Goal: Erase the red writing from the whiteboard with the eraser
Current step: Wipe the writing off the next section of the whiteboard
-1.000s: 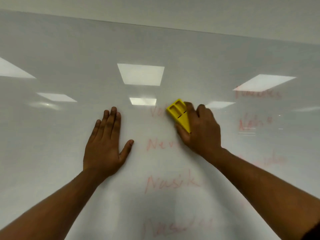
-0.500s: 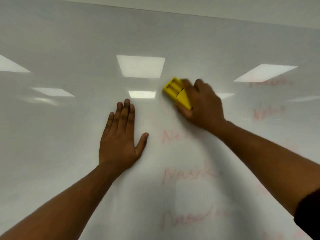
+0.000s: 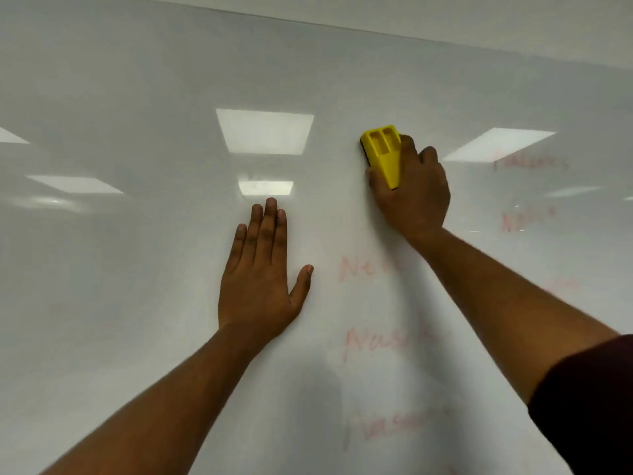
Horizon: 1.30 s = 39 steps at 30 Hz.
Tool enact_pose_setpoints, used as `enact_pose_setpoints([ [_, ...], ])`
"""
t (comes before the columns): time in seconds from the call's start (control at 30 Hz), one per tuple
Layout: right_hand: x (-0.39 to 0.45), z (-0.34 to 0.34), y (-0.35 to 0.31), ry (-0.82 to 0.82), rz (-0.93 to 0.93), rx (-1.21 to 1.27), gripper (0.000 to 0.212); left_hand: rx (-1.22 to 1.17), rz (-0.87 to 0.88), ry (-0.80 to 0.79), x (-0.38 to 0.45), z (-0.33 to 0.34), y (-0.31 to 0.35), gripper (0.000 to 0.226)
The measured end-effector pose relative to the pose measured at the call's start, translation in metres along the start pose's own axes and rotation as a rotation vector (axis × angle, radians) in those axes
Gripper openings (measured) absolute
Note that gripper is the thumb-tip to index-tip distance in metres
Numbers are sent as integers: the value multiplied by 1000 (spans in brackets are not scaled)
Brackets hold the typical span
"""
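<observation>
A glossy whiteboard (image 3: 137,97) fills the view. My right hand (image 3: 412,197) grips a yellow eraser (image 3: 383,154) and presses it flat on the board, upper centre-right. Below it run faint red words (image 3: 370,267), one under another, partly hidden by my right forearm. More red writing (image 3: 527,219) stands at the far right. My left hand (image 3: 262,269) lies flat on the board with fingers spread, left of the red column and holding nothing.
Ceiling lights reflect as bright rectangles (image 3: 265,132) across the board. The board's top edge (image 3: 376,29) meets a pale wall above. A dark sleeve (image 3: 589,406) covers my right upper arm at the lower right.
My right hand has carried the eraser up and to the right; the topmost red word in the middle column is gone. The view has shifted, so both hands sit further right.
</observation>
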State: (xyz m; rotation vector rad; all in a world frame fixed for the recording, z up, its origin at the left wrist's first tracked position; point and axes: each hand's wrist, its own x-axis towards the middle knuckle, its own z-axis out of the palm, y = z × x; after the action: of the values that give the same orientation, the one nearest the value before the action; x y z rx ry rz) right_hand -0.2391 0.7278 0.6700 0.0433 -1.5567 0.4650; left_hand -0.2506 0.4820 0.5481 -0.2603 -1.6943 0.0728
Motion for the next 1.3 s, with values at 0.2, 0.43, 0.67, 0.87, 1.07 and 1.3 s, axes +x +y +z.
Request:
enact_pose_setpoints([
  [0.2, -67, 7, -8, -80, -554, -57, 73, -22, 12, -7, 1, -4, -1, 87],
  [0.43, -39, -9, 52, 92, 290, 58, 68, 7, 136, -37, -60, -2, -20, 82],
  [0.67, -97, -5, 61, -38, -425, -81, 72, 0, 97, -35, -70, -2, -16, 81],
  [0.87, -85, -18, 92, 64, 309, -21, 69, -15, 97, -43, -72, -4, -16, 82],
  [1.07, -120, -16, 99, -27, -295, -158, 69, -10, 93, -34, -72, -4, -16, 82],
  [1.3, -121, -11, 62, 84, 207, 7, 67, -6, 85, -38, -74, -5, -14, 82],
])
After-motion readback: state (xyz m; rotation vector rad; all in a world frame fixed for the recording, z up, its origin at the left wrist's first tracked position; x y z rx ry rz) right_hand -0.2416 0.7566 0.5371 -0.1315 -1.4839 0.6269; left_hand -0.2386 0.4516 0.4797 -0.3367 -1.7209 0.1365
